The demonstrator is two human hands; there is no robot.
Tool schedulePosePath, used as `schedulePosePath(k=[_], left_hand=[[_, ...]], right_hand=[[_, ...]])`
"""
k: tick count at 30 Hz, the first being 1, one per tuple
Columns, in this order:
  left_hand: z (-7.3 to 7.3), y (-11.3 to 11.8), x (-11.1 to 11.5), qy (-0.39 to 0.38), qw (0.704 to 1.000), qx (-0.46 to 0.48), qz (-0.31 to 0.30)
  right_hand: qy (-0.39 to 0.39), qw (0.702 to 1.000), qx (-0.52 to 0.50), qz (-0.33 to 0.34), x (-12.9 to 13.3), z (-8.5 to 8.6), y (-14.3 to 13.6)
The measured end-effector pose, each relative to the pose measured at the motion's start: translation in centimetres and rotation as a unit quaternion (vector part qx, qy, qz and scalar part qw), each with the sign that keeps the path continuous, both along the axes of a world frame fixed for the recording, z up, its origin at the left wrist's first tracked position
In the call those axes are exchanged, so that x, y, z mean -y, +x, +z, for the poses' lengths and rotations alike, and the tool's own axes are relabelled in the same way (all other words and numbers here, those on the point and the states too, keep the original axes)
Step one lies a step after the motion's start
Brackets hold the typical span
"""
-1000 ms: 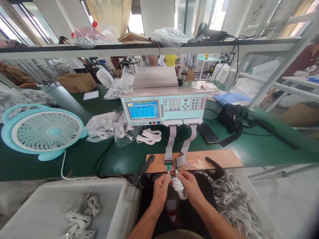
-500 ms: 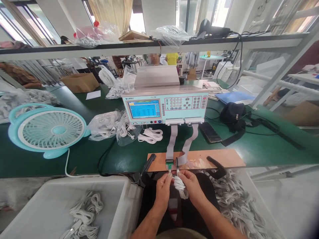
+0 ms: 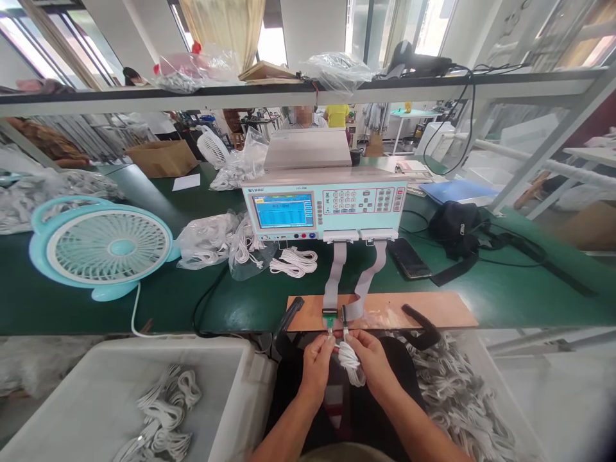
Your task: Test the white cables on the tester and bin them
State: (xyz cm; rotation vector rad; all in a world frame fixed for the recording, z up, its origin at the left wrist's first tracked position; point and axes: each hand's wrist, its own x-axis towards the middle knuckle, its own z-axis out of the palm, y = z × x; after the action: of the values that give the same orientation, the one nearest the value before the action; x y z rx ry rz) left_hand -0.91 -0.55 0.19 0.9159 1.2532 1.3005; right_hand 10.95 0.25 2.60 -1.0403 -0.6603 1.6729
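Note:
My left hand (image 3: 317,362) pinches one end of a bundled white cable (image 3: 350,364), its plug at the small green circuit board (image 3: 330,318). The cable's other end is in the fingers of my right hand (image 3: 369,356), held at the second dark connector (image 3: 344,313). Between both hands the coiled bundle hangs down. Grey ribbon cables (image 3: 335,276) run from those connectors up to a tester (image 3: 327,205) with a lit blue screen. Whether the plugs are fully seated I cannot tell.
An orange-brown board (image 3: 399,309) lies along the bench edge. White bins with coiled cables stand left (image 3: 231,366) and right (image 3: 500,378). A turquoise fan (image 3: 108,247), bagged cables (image 3: 209,240), a loose cable coil (image 3: 293,263), a phone (image 3: 409,258) and a black pouch (image 3: 455,221) occupy the bench.
The tester's screen now shows a line of larger text over its table. My hands keep the same hold on the cable ends; the whole view has shifted slightly.

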Motion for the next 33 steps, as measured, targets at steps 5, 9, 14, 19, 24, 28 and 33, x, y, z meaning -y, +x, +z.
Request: schedulePosePath(k=[5,9,14,19,24,28,33], left_hand=[[-0.6,0.7,0.2,-0.021,0.998,0.06,0.022],[-0.7,0.8,0.2,-0.011,0.998,0.055,0.019],[-0.5,0.6,0.0,-0.006,0.999,0.03,0.022],[0.3,0.7,0.1,-0.005,0.999,0.026,0.034],[0.6,1.2,0.3,-0.018,0.996,0.077,0.034],[0.0,1.4,-0.2,-0.026,0.997,0.044,0.051],[3.0,-1.1,1.7,-0.055,0.997,-0.062,0.0]], right_hand=[[0.01,1.0,-0.002,0.002,0.0,-0.6,0.2],[0.011,1.0,0.008,0.004,0.0,-0.8,0.2],[0.011,1.0,0.004,0.002,0.0,-0.7,0.0],[0.015,1.0,0.003,0.007,-0.1,-0.7,0.1],[0.022,0.999,0.022,0.006,-0.1,-0.8,0.3],[0.018,0.999,0.031,-0.003,-0.1,-0.7,0.2],[-0.021,0.997,0.068,0.004,0.3,-0.2,0.4]])
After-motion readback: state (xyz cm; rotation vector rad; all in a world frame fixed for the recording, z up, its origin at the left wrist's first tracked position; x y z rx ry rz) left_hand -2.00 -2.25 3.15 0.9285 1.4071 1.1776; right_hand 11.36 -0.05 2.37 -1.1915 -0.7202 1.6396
